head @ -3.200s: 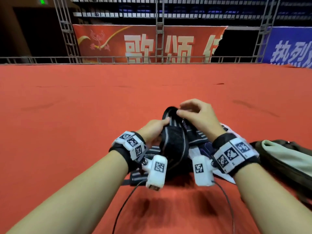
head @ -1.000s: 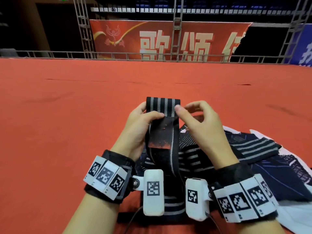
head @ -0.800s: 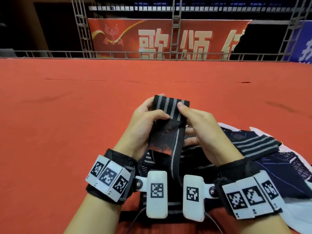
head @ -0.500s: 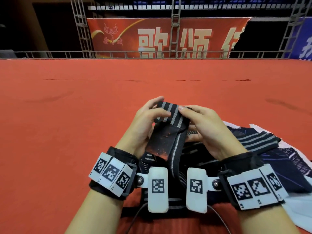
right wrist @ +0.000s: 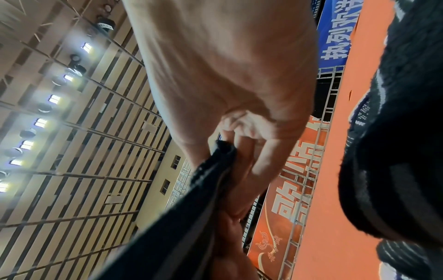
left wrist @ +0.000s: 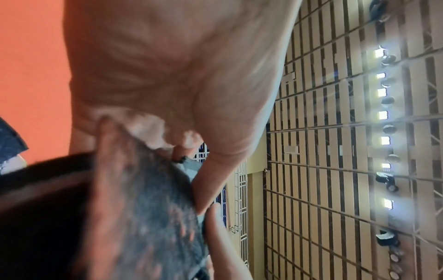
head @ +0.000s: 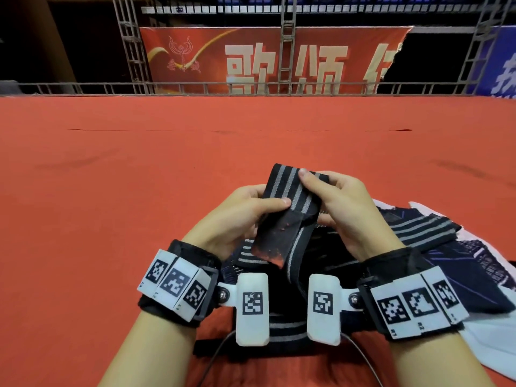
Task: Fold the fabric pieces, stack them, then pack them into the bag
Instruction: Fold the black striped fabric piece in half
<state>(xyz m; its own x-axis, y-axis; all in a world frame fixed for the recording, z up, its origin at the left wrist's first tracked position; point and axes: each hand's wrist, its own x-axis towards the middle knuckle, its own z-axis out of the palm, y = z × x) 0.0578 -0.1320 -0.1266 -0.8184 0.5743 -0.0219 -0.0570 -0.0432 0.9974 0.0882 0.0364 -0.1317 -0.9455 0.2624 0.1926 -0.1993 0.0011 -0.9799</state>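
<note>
A black strap with grey stripes [head: 290,191] is held up above the red floor between both hands. My left hand [head: 245,216] pinches its left edge, thumb on top, just above a rough black patch [head: 276,238] flecked with red lint. My right hand [head: 335,202] pinches the right edge, thumb near the top fold. In the left wrist view the patch [left wrist: 148,217] fills the lower left under my curled fingers. The right wrist view shows the strap's edge [right wrist: 210,170] gripped between thumb and fingers. The rest of the strap hangs down to a striped pile [head: 251,258] below my wrists.
More dark striped fabric [head: 424,230] and a navy-and-white printed piece [head: 474,277] lie on the red carpet [head: 111,205] at the right. A metal railing [head: 195,88] and a red banner [head: 265,60] stand beyond the carpet's far edge. No bag is in view.
Both hands have lowered the strap's top end and tilted it rightward, folding it over. The camera dropped slightly; the bag seen 3.2 s ago at the right is out of view.
</note>
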